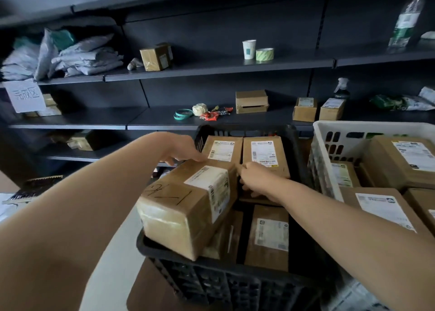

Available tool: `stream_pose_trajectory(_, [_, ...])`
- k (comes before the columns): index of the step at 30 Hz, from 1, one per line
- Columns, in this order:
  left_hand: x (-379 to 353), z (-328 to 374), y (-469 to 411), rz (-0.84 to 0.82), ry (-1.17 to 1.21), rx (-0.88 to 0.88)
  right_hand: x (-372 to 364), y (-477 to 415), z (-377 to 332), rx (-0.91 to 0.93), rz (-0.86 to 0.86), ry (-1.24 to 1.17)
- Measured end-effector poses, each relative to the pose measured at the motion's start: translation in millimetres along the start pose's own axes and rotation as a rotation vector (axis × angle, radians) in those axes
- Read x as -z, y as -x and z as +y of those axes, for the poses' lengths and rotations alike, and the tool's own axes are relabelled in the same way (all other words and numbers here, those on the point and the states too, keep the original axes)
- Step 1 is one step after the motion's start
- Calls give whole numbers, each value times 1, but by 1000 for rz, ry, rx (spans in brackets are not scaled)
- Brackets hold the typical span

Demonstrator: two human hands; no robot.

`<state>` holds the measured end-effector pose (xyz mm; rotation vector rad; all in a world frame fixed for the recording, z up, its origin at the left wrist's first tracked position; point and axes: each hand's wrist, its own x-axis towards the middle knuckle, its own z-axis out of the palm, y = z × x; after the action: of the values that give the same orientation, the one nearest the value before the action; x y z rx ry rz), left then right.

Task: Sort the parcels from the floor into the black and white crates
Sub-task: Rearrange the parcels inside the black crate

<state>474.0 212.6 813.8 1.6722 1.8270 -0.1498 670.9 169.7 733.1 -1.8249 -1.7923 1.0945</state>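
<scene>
Fingers [246, 169] grip the pen-marked, white-labelled parcel [179, 207].

A taped cardboard parcel [188, 207] with marker scrawl and a white label lies tilted over the near-left corner of the black crate [235, 285], above the smaller labelled parcels [270, 235] inside. The left hand [181, 152] holds its far end, and the right hand [256, 177] grips its right side, over the crate's middle. Just right of the black crate stands a white crate [317, 150] with more labelled parcels, and behind it dark shelving [211, 66] carries grey mailers [82, 59], a paper cup [249, 49], a tape roll [264, 54] and a spray bottle [341, 89].
</scene>
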Motion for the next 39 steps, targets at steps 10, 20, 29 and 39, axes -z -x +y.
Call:
stream_pose_trajectory(10, [-23, -41, 71, -17, 223, -101, -12, 71, -5, -77, -156, -411])
stream_pose_trajectory(20, [-27, 3, 89, 188, 227, -198, 9, 81, -15, 11, -79, -740])
stream_pose_trajectory(29, [-58, 71, 68, 133, 293, -298, 55, 91, 20, -99, 150, -840])
stream_pose_trajectory(39, [-125, 75, 42, -106, 206, -275, 39, 83, 45, -245, 158, -484])
